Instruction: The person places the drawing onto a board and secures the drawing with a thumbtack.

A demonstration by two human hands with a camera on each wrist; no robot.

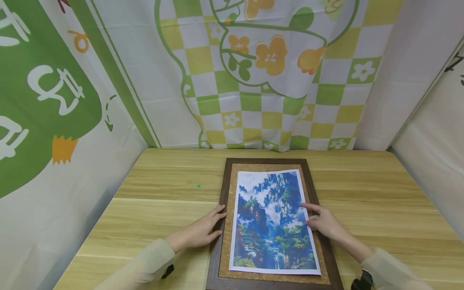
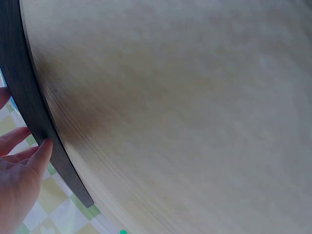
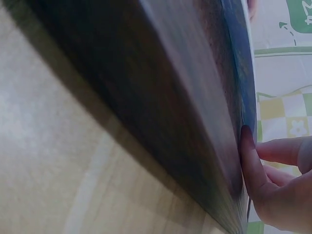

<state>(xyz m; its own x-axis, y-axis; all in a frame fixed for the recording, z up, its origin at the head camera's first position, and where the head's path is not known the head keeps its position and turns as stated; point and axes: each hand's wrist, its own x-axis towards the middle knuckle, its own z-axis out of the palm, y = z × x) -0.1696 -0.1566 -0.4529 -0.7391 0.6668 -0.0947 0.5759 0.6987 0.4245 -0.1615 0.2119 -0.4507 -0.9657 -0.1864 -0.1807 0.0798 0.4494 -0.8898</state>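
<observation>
A printed mountain landscape picture [image 1: 272,225] lies slightly askew on a cork board [image 1: 279,277] with a dark brown wooden frame [image 1: 266,160]. My left hand [image 1: 197,233] rests its spread fingertips against the frame's left bar; in the left wrist view, fingertips touch the dark bar [image 2: 29,92]. On the other side, my right hand [image 1: 326,223] reaches over the frame's right bar. Its index finger and thumb touch the paper's right edge. From the right wrist view, the right hand's fingers [image 3: 251,161] meet the side of the sheet, seen nearly edge-on.
The board lies on a light wood-grain table [image 1: 163,193]. A tiny green piece [image 1: 198,186] sits on the table left of the frame. Behind the table hangs a green and yellow checked curtain [image 1: 268,117], with printed cloth walls at both sides.
</observation>
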